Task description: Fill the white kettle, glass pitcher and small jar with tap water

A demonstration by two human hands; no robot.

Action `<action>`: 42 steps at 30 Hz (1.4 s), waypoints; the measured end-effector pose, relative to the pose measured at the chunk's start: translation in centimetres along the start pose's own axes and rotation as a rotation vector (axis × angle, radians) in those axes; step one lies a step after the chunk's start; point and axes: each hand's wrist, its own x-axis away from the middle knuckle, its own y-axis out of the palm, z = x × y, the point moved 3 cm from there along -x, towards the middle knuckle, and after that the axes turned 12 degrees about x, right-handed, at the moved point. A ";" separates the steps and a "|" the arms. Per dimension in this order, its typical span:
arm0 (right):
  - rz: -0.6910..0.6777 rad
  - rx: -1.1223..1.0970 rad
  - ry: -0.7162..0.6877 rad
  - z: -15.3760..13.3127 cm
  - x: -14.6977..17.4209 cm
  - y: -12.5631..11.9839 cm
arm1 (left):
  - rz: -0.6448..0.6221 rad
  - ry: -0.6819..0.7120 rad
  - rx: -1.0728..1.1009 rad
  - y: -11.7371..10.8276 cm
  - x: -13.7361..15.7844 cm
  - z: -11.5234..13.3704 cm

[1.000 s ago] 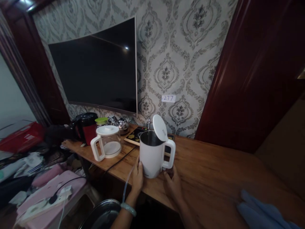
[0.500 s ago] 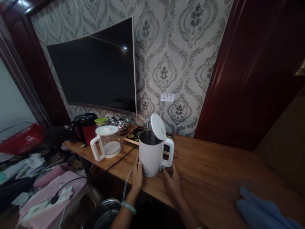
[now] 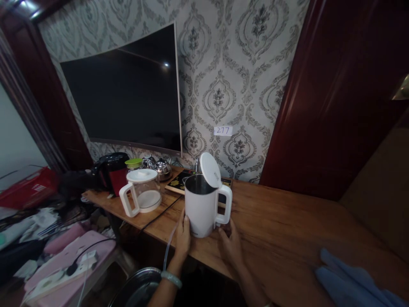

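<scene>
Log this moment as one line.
left hand: against kettle side | right hand: below handle, contact unclear | lid: open | glass jug: left of kettle | blue cloth: right

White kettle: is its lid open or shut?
Open: the lid stands tilted up on the handle side, leaving the dark inside of the kettle showing.

A white cylindrical kettle (image 3: 200, 213) with a raised lid (image 3: 210, 170) conceals part of a flat black cooker (image 3: 179, 182) and the fingertips of the left hand (image 3: 182, 236). Shadow obscures whether the right hand (image 3: 231, 245) touches it. Print on the lid is too small to read. The frame crops a crumpled blue cloth (image 3: 347, 277) and a round dark metal pot (image 3: 140, 277).
</scene>
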 end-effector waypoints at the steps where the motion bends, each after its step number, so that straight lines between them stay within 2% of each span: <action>1: 0.002 0.004 -0.001 0.1 0.0 0.0 | -0.004 0.004 0.003 0.0 0.0 0.1; 29: -0.005 -0.003 -0.025 0.0 0.0 -0.2 | -0.016 0.025 -0.001 0.1 0.1 0.2; 42: -0.017 -0.003 0.016 -0.1 0.2 -0.4 | -0.012 0.012 0.027 0.1 0.0 -0.1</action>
